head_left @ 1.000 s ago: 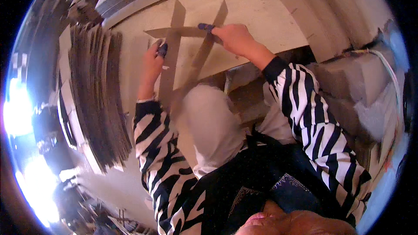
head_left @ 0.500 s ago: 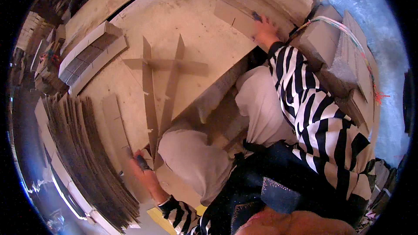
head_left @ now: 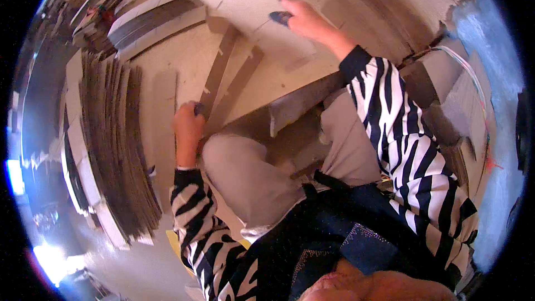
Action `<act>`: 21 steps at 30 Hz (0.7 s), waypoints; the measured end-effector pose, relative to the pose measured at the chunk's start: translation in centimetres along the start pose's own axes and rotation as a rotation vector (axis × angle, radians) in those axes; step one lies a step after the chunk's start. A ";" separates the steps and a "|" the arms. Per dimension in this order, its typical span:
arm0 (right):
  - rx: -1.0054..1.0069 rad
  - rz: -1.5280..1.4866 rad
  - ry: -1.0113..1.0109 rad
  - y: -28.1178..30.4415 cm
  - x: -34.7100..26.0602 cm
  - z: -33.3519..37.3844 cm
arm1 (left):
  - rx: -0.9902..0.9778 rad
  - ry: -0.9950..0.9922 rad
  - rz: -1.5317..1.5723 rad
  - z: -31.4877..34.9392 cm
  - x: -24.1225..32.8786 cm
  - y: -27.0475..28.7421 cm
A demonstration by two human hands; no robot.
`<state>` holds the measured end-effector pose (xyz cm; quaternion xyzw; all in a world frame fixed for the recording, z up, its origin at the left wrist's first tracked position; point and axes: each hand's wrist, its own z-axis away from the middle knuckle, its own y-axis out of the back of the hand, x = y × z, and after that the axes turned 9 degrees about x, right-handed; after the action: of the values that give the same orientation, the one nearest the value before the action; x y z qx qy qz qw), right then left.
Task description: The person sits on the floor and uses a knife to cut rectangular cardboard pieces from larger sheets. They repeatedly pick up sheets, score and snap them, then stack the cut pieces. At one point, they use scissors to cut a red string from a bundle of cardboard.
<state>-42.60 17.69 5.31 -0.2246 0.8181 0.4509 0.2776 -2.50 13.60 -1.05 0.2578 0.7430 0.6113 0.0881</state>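
Observation:
Near the upper middle, my right hand pinches the edge of a pale, slotted cardboard strip, slightly blurred. A dark covering shows on one of its fingers. My left hand is closed at the near end of an upright brown cardboard strip with small notches. Beside that strip stands a second notched strip. The pale strip hides the far part of both, so how they join there does not show. Dark material also covers a fingertip of my left hand.
A row of cardboard strips stands on the left. Another bundle lies at the upper left on the wooden board. A loose strip lies beside my left hand. Stacked cardboard and a cord are at right.
My right hand has moved left with a pale slotted strip, now over the far end of the crossed strips. My left hand has moved forward onto a brown strip. The view has shifted.

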 end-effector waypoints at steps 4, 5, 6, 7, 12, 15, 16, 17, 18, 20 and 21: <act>-0.290 -0.203 -0.131 -6.6 -2.3 -1.4 | -0.061 0.054 -0.102 -2.3 -0.4 1.5; -0.309 -0.129 -0.175 -7.2 -1.8 -1.3 | -0.087 0.074 -0.107 -2.1 -0.2 1.4; -0.326 -0.056 -0.220 -7.7 -1.2 -1.5 | -0.112 0.090 -0.114 -2.1 -0.1 1.4; -0.341 0.023 -0.263 -7.9 -0.1 -1.9 | -0.134 0.106 -0.115 -2.1 0.3 1.3; -0.160 0.065 -0.069 -4.7 0.9 -2.9 | -0.201 0.184 -0.105 -1.4 -0.8 -1.0; -0.109 -0.086 0.070 -5.5 -2.5 -1.3 | -0.082 0.193 -0.011 -0.5 -1.4 -0.5; -0.149 -0.094 0.099 -6.1 -3.8 -0.8 | -0.025 0.173 0.041 -0.7 -0.8 -0.5; -0.196 -0.120 0.132 -7.3 -5.2 0.0 | -0.031 0.203 0.016 -0.7 -0.5 -0.4; -0.221 -0.217 0.181 -8.1 -6.5 1.3 | -0.040 0.225 0.011 -1.0 0.0 -1.1; -0.316 -0.294 0.124 -9.4 -8.1 2.8 | -0.023 0.242 -0.004 -1.5 0.8 -1.6; -0.366 -0.173 0.131 -9.5 -7.5 3.0 | -0.005 0.241 -0.007 -1.6 1.2 -2.0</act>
<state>-30.36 16.44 3.10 -0.3694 0.7164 0.5510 0.2158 -4.77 12.56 -2.35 0.1795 0.7475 0.6395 0.0010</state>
